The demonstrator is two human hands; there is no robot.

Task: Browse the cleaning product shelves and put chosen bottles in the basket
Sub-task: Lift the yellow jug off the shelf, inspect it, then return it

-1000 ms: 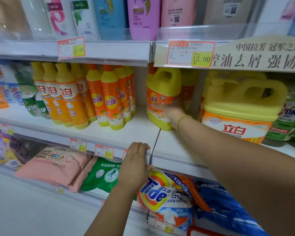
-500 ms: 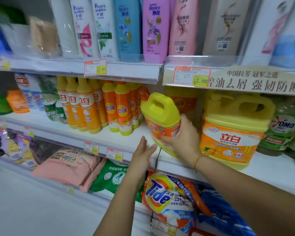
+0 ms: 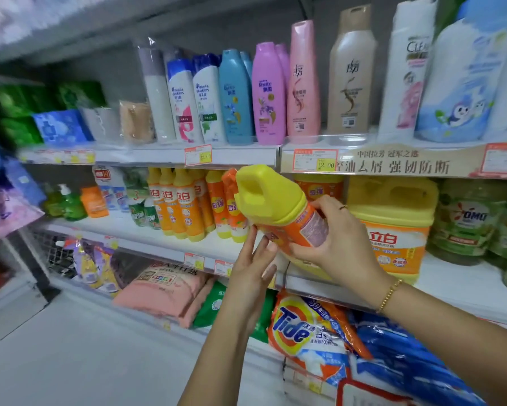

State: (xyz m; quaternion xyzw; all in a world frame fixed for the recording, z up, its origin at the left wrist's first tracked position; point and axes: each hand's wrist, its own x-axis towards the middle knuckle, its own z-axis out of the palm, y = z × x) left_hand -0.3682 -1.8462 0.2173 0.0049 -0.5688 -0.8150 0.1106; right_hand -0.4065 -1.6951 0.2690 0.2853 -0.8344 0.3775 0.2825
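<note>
On the middle shelf [image 3: 108, 227] at left, green pump bottles [image 3: 67, 202]; beside them, a row of upright orange dish-soap bottles [image 3: 185, 206]; in front of the shelf, left hand [image 3: 251, 269] held up, fingers [image 3: 251, 238] straight and released, tips touching the underside of the yellow-capped orange jug [image 3: 278, 206]; jug off the shelf, tilted in mid-air, cap up and leftward; right hand [image 3: 335, 238] grasping its labelled body, fingers curled round it; further right, large yellow jug [image 3: 393, 218] standing on the shelf.

The yellow jug [image 3: 271, 197] is looking like smooth, shiny plastic. The Tide bag [image 3: 302, 332] is shining too, all crinkly.
</note>
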